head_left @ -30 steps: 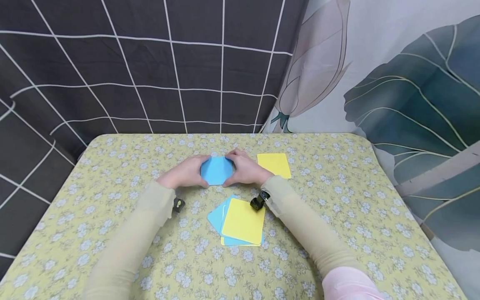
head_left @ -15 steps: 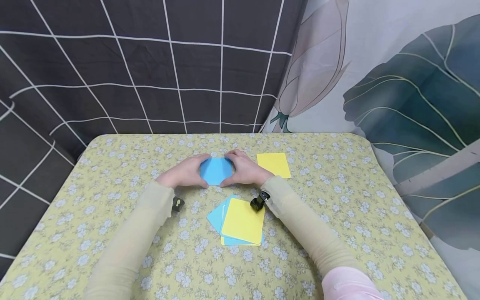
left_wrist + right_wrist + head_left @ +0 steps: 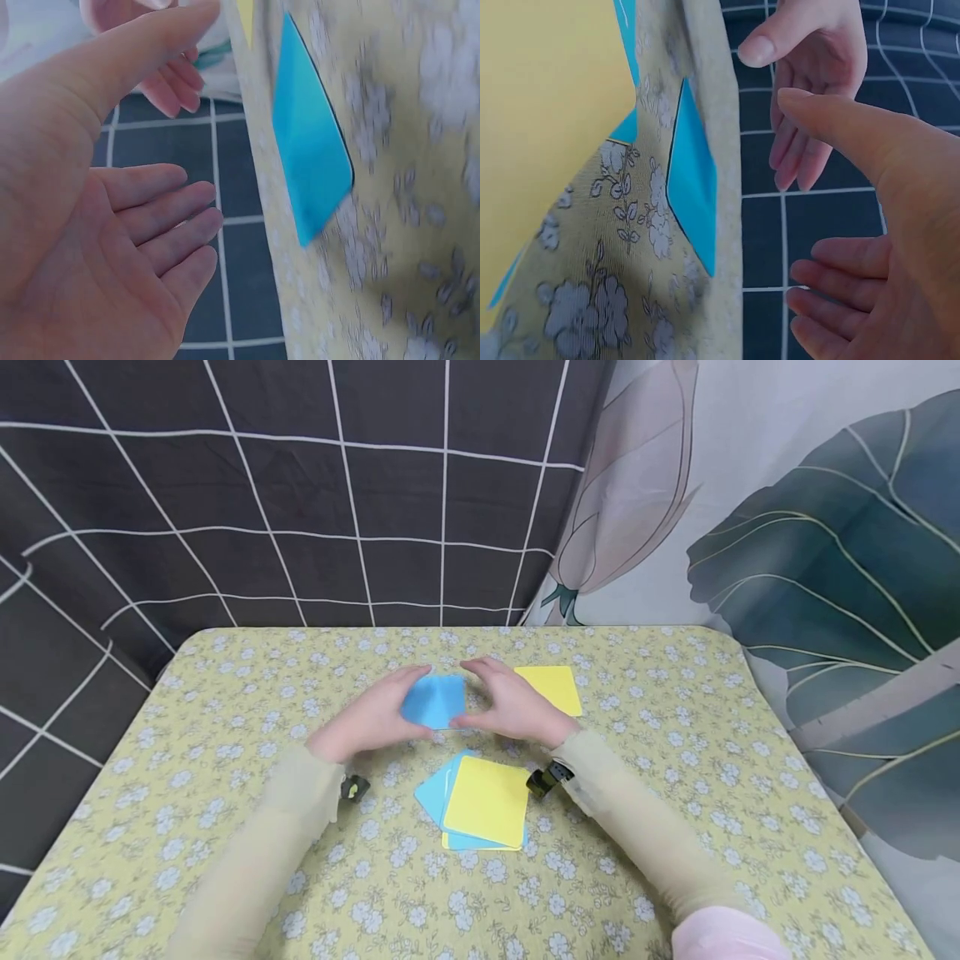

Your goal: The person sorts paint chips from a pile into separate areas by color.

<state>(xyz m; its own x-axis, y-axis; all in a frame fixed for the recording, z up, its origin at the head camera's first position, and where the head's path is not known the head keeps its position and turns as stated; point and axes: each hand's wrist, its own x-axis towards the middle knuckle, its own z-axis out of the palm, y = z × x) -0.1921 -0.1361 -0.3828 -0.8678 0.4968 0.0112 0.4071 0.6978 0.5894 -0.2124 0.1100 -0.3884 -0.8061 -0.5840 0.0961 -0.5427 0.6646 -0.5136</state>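
Note:
A square blue card (image 3: 437, 702) lies flat on the flowered tablecloth between both hands. My left hand (image 3: 377, 712) is at its left side, thumb and fingers spread apart and relaxed. At the other side is my right hand (image 3: 513, 700), likewise spread. In the left wrist view the blue card (image 3: 311, 135) lies on the cloth, apart from the left hand (image 3: 127, 225), whose palm is bare. The right wrist view has the blue card (image 3: 692, 184) flat as well, with nothing in the right hand (image 3: 870, 225).
A yellow card (image 3: 553, 687) lies to the right, partly behind the right hand. Nearer the body is a loose fanned pile of blue and yellow cards, a yellow card (image 3: 486, 802) on top. A dark gridded curtain (image 3: 300, 485) hangs behind the table (image 3: 225, 760).
Both hands have let go of the blue card and moved outward from its edges, the right hand further to the right. The blue card stays where it was.

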